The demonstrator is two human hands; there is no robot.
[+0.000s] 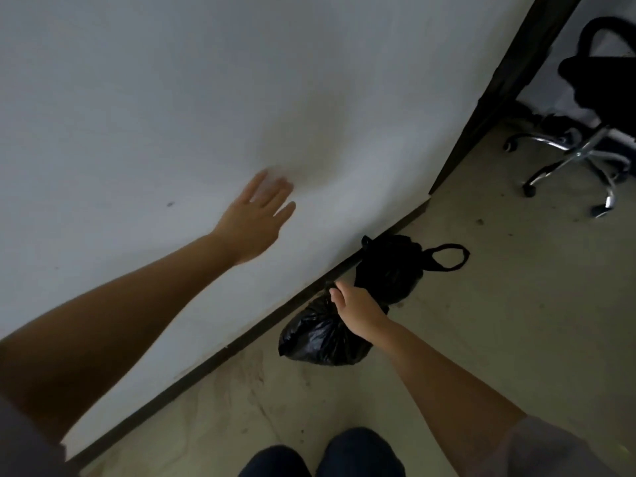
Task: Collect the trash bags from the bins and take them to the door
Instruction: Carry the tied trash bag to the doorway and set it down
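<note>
Reaching out on the left, the left hand (pixel 253 223) has its fingers straight and spread flat toward the white wall (pixel 172 98); whether it touches the wall or hovers just off it cannot be told, since the fingertips are blurred. It holds nothing. It is well apart from both bags.

A dark skirting (pixel 261 325) runs along the foot of the wall, from near left to far right. Right beside it, on the floor (pixel 499 321), lie two black bags. The near bag (pixel 320 339) is a crinkled, glossy bundle. Its long axis runs roughly with the skirting, with its gathered neck at the far end.

The right hand (pixel 358 313) is at that neck, fingers curled down over the top of it, so it appears to grip the near bag there. The bulk of the bag lies just left of and nearer than the hand. The right hand is by far the nearer to both bags, so the coming move, lifting or letting go, likely falls to it.

The far bag (pixel 392 266) lies touching or just beyond the hand, farther along the skirting, with one loop handle (pixel 449 256) lying open on the floor to its right.

A dark door frame (pixel 499 98) stands at the far right. Past it is an office chair (pixel 592 108) on a chrome base.
</note>
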